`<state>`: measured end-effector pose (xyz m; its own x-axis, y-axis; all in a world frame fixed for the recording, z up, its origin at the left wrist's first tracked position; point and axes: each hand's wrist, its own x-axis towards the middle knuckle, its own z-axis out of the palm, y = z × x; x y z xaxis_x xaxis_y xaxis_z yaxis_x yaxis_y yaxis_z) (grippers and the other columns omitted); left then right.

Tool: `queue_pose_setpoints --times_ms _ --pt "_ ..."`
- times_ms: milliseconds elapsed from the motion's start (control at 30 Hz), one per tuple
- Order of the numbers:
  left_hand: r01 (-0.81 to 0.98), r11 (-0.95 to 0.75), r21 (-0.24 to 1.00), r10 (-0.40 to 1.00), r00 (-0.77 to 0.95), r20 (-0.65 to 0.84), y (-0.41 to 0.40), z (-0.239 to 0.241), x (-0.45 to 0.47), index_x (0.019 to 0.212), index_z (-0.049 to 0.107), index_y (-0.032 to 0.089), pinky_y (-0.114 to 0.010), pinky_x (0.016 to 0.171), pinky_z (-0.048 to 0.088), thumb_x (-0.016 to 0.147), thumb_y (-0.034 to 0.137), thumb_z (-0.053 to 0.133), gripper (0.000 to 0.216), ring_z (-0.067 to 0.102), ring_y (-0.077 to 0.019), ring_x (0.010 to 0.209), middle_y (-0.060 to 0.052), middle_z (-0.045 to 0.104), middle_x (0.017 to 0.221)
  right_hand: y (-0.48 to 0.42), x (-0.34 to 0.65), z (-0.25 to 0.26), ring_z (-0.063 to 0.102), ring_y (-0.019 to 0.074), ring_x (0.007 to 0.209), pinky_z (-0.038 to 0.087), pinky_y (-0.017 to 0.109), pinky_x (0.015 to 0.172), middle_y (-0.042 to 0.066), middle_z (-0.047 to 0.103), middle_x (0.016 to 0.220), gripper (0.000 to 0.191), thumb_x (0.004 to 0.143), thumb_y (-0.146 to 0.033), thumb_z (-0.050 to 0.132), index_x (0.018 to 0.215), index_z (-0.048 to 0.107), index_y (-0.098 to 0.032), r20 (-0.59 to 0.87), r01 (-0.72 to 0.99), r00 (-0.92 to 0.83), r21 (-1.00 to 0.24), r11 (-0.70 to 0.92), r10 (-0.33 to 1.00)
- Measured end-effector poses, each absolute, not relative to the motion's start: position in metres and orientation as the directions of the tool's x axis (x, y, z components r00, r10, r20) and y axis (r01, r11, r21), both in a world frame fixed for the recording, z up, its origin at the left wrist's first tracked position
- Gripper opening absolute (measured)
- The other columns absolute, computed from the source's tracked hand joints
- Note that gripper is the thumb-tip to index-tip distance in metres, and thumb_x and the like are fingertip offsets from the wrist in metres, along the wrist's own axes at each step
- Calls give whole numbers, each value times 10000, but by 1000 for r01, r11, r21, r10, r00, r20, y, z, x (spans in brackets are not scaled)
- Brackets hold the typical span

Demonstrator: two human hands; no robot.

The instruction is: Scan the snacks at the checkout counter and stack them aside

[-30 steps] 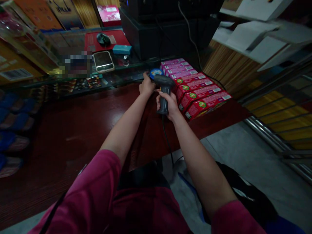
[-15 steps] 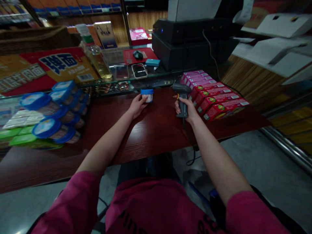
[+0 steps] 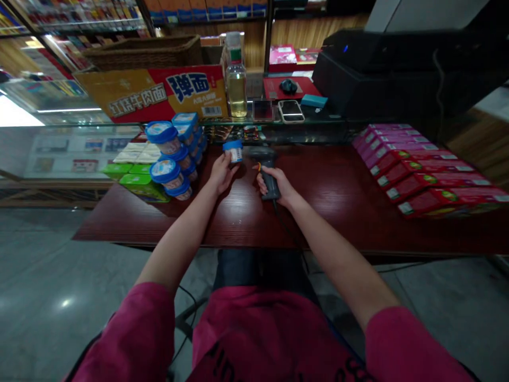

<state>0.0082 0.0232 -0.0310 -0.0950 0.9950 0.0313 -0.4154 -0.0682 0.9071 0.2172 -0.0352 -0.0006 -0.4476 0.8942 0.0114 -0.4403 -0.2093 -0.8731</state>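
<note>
A small blue-lidded tub [image 3: 234, 153] with a pale label is gripped by my left hand [image 3: 223, 172], slightly above the dark red table [image 3: 234, 223]. Closed around the handle of a grey barcode scanner [image 3: 271, 183] is my right hand [image 3: 280, 185]. The scanner's head is blurred and sits just right of the tub, apart from it. Its cable runs down toward the table's front edge. Stacked tubs with blue lids [image 3: 167, 172] stand left of my left hand, next to green packs [image 3: 145, 185].
Red boxes [image 3: 425, 180] and pink boxes [image 3: 392, 135] lie in rows on the right. Behind are a printed carton [image 3: 149, 98], a bottle of yellow liquid [image 3: 237, 87], a phone [image 3: 291, 111], a mouse [image 3: 288, 86] and a black machine [image 3: 358, 79] on a glass counter.
My view has swung left. The scanner in my right hand has come left, closer to the tub. The tub is now tilted, with its label turned toward the scanner.
</note>
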Motion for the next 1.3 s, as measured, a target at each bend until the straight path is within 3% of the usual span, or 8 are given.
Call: queue_pose_setpoints --times_ms 367,567,700,800,900,1033,1133,1300 --pt "-331 -88 940 994 -86 62 24 -29 18 1063 668 230 -401 1105 554 956 496 756 299 708 -202 1233 -63 774 1217 -37 220 -3 475 95 401 394 222 372 -65 602 579 431 797 -506 836 994 611 -196 -26 -389 -456 -893 -226 890" --pt "-363 -125 923 990 -101 94 20 -26 19 1059 681 219 -364 1106 557 989 387 700 183 715 -172 1200 -70 757 1245 -40 220 -4 462 91 395 389 219 369 -65 601 585 377 833 -484 815 977 608 -203 -5 -417 -429 -886 -203 903" --pt "-315 -120 942 988 -131 82 20 -27 19 1211 657 272 -377 1075 566 953 469 749 337 686 -195 1271 -61 715 1360 -41 220 -3 454 95 394 380 227 374 -66 588 571 407 804 -495 813 996 610 -198 -10 -411 -423 -889 -202 906" --pt "-276 -210 938 971 -168 169 11 -24 21 1390 579 349 -394 1046 571 900 526 798 565 672 -230 1300 -60 653 1450 -42 222 -1 451 101 397 383 234 378 -66 584 567 441 781 -501 822 1025 619 -194 1 -418 -425 -887 -195 905" --pt "-122 -358 926 923 -196 331 -10 -13 22 1426 548 332 -385 1052 557 810 565 875 735 680 -257 1264 -84 670 1376 -44 222 0 457 107 401 392 247 386 -54 590 573 439 764 -499 833 1001 617 -199 6 -421 -420 -887 -189 908" --pt "194 -496 846 801 -273 532 -52 15 14 1325 567 304 -369 1125 509 798 488 911 656 659 -247 1267 -72 650 1342 -44 217 0 431 100 391 374 248 385 -52 584 563 400 758 -487 834 917 585 -217 -11 -414 -413 -889 -198 911" --pt "386 -515 765 718 -293 631 -82 44 -7 1325 560 309 -393 1174 479 817 420 905 624 601 -266 1361 -62 609 1409 -45 203 1 429 101 402 361 241 391 -63 563 558 409 760 -472 828 973 602 -206 0 -434 -441 -875 -213 898" --pt "501 -474 724 647 -360 672 -114 81 -66 1390 516 342 -417 1147 506 847 364 875 651 600 -280 1356 -57 622 1417 -57 159 3 405 99 408 339 236 396 -76 532 543 394 782 -477 792 999 603 -207 23 -460 -517 -851 -255 856"
